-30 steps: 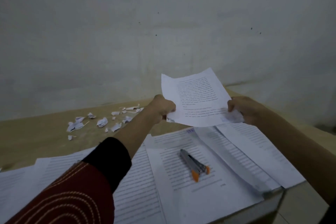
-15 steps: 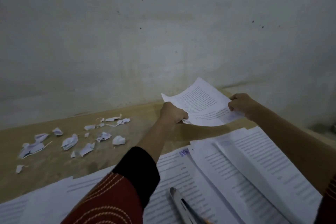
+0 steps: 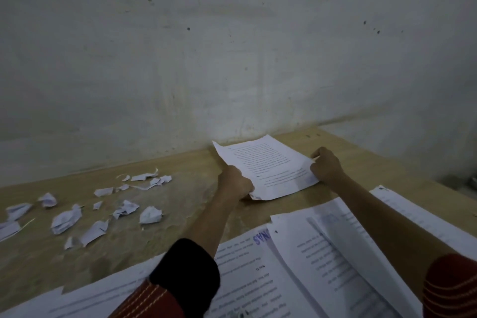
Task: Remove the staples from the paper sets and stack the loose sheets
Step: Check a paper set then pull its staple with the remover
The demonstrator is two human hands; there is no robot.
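Head view: both arms outstretched, left hand (image 3: 236, 183) and right hand (image 3: 326, 166) fingers curled gripping the paper set (image 3: 268, 168).

Paper set (image 3: 268, 168): print too small to read. Its near corner is hidden inside the left hand (image 3: 233, 183), its far-right corner behind the right hand (image 3: 326, 168).
Loose sheets (image 3: 258, 279): blurred, cut by the bottom edge.
Torn scraps (image 3: 10, 228): leftmost pieces cut by the left edge.
Right sleeve (image 3: 451, 289): cut at the frame corner.
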